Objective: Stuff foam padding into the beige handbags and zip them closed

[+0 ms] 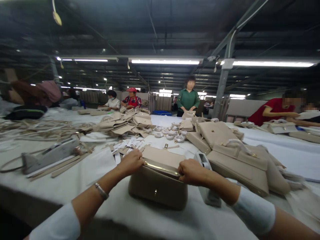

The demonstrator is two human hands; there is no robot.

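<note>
A beige handbag stands upright on the white-covered table right in front of me. Its flap is folded back, and a gold zipper runs across the top. At the zipper's left end, my left hand is closed on the bag's top edge. My right hand grips the opposite end of that edge, fingers curled in. A small metal clasp part shows on the bag's front. Beside my right forearm stands a grey-white tape dispenser, partly hidden by the arm.
Finished-looking beige bags are heaped on the right. Flat bag pieces pile up behind, near wrapped handles. Straps and a grey dispenser-like tool lie left. Several co-workers, one in a green shirt, are around the table.
</note>
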